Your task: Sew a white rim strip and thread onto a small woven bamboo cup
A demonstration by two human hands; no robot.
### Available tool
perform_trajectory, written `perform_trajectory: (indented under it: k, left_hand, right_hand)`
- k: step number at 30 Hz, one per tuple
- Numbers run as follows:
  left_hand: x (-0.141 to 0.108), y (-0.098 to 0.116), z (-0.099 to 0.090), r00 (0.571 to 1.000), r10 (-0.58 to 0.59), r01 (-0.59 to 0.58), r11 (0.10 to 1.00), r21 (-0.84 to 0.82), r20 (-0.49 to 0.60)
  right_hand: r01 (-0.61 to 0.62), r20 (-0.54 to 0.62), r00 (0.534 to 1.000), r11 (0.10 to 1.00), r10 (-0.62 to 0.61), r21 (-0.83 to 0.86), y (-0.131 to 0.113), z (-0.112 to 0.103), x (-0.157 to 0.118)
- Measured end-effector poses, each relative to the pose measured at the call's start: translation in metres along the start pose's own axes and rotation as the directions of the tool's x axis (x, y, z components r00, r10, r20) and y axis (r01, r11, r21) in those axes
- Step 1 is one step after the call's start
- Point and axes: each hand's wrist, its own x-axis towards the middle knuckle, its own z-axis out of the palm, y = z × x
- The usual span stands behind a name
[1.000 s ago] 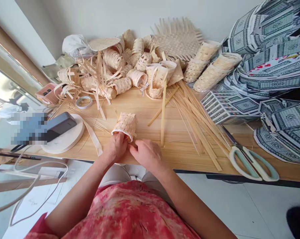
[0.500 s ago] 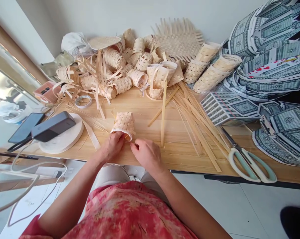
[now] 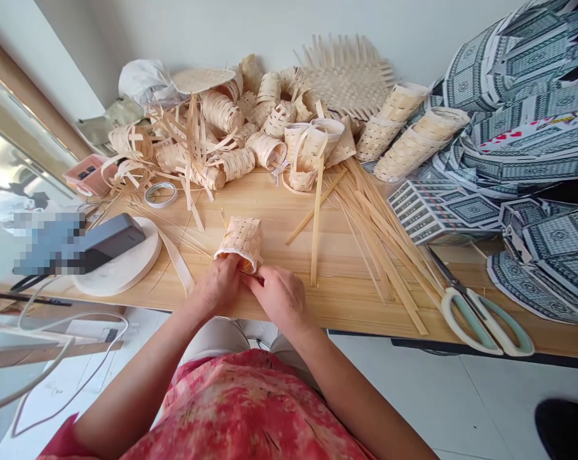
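A small woven wood-strip basket (image 3: 242,236) lies tilted near the table's front edge, its white-rimmed mouth turned toward me. My left hand (image 3: 220,281) grips it at the rim, with fingertips reaching inside the mouth and partly hidden. Just right of the mouth, my right hand (image 3: 280,291) is closed in a pinch at the rim's lower edge. Something thin and dark shows between its fingertips, too small to name. A thin strip end sticks out behind the basket's left side.
Large scissors (image 3: 480,313) lie on the right beside loose wood strips (image 3: 379,236). Several woven baskets (image 3: 235,163) are heaped along the wall. A tape roll (image 3: 161,194) and a power bank (image 3: 109,239) on a white disc (image 3: 147,259) sit left. Folded-card pieces (image 3: 523,153) fill the right.
My right hand has shifted slightly left and its fingertips now meet the basket's rim. The left hand's fingers reach a little further into the mouth.
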Motion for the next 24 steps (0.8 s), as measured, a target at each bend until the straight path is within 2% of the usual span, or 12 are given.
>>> perform_trajectory:
  k: [4,9,17,24]
  left_hand:
    - [-0.001,0.000,-0.004,1.000,0.021,-0.022,0.999,-0.035,-0.015]
    - [-0.002,0.000,-0.007,1.000,-0.015,0.015,0.996,-0.088,-0.010]
    - [-0.002,-0.008,-0.009,0.999,0.043,-0.042,0.998,-0.057,0.027]
    - [-0.005,-0.009,0.002,0.999,-0.002,0.001,1.000,-0.008,-0.048]
  right_hand:
    - [0.024,-0.004,1.000,1.000,-0.024,0.010,0.001,0.000,-0.001]
    - [0.057,-0.003,0.998,0.998,-0.057,0.011,0.002,0.000,-0.004]
    - [0.021,-0.018,1.000,0.999,-0.022,-0.024,-0.002,0.003,-0.006]
    - [0.036,0.001,0.999,0.999,-0.036,-0.038,-0.003,0.003,-0.007]
